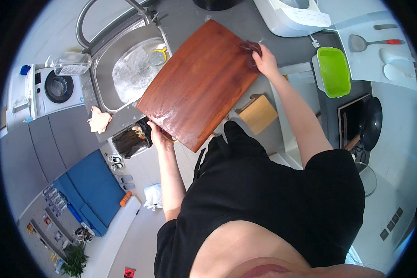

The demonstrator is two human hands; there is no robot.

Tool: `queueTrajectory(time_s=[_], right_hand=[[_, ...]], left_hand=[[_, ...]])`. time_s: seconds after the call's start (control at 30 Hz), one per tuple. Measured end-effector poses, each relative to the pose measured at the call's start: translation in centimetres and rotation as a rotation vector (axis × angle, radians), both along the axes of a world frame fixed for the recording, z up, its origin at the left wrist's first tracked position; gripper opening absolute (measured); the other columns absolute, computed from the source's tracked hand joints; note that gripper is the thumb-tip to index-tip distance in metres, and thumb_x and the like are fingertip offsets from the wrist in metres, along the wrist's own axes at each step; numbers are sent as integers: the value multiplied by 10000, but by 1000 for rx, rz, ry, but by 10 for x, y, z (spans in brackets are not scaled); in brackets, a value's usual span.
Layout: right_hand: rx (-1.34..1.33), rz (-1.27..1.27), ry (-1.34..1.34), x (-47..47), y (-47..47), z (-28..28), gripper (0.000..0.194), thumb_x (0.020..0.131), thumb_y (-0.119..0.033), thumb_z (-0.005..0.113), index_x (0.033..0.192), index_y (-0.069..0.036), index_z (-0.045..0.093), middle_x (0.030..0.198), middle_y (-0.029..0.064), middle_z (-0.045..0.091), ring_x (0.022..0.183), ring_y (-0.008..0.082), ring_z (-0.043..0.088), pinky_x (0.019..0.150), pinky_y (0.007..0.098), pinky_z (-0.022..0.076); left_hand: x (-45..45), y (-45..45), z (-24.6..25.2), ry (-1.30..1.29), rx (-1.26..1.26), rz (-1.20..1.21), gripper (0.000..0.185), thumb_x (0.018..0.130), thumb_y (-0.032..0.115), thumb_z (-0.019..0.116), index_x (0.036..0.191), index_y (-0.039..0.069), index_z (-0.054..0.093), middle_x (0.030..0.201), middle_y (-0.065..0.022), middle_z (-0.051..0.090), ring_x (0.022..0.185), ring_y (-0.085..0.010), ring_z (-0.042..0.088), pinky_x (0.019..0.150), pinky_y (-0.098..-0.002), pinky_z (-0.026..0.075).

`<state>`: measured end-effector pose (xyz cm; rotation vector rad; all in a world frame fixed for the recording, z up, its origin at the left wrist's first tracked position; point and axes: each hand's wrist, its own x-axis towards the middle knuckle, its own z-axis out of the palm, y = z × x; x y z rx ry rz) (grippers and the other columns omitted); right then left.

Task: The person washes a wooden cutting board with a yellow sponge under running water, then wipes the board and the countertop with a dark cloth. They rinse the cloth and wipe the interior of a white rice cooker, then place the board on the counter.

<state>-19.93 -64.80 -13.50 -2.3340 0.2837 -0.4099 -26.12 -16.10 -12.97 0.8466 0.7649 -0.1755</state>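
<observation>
A large reddish-brown wooden cutting board (201, 83) is held tilted in front of me, with a wet, shiny patch near its lower left corner. My left hand (161, 137) grips that lower left end, its fingers partly hidden beneath the board. A thin yellow edge shows under the wood beside this hand; what it belongs to is hidden. At the board's upper right edge, my right hand (264, 60) holds a bunched dark brown cloth (253, 52) against the surface. To the left of the board, the steel sink (106, 74) holds foamy water and a yellow-handled item (162, 54).
A faucet (81, 24) arches over the sink, with a clear bottle (71, 64) beside it. A pale pink cloth (99, 120) lies on the counter edge above a lined trash bin (130, 139). Rightward are a white appliance (288, 17), a green basin (333, 73) and a wok (371, 123).
</observation>
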Motion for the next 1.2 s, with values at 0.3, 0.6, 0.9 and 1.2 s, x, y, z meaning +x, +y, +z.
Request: queueTrajectory(time_s=[0.3, 0.6, 0.9, 1.2], right_hand=[[-125, 274, -150, 41, 112, 124, 573, 817, -270, 760, 1291, -61, 514, 1245, 179, 593, 1117, 342, 611, 927, 424, 519], [-445, 1111, -117, 44, 364, 103, 428, 834, -369, 655, 1247, -256, 640, 1337, 70, 570, 1262, 299, 508, 1021, 533, 385], [-286, 859, -10, 153, 234, 45, 271, 840, -225, 610, 1075, -179, 735, 1090, 113, 684, 1035, 334, 637, 927, 467, 501], [-320, -99, 56, 152, 16, -28, 301, 873, -266, 604, 1131, -147, 702, 1230, 131, 612, 1140, 383, 547, 1015, 451, 456]], left_hand=[[-10, -2, 4, 4, 88, -18, 513, 1022, 500, 488, 1238, 46, 588, 1145, -96, 681, 980, -219, 681, 820, -366, 583], [-11, -17, 37, 14, 139, 79, 554, 1014, 525, 495, 1234, 26, 593, 1162, -86, 686, 994, -200, 685, 821, -330, 564], [-1, -17, 47, -17, 199, 93, 553, 1016, 509, 500, 1232, 9, 594, 1134, -111, 695, 985, -211, 686, 827, -356, 558], [17, -8, 53, -48, 120, 58, 556, 1030, 489, 479, 1313, 16, 551, 1259, -124, 647, 1126, -247, 636, 948, -395, 517]])
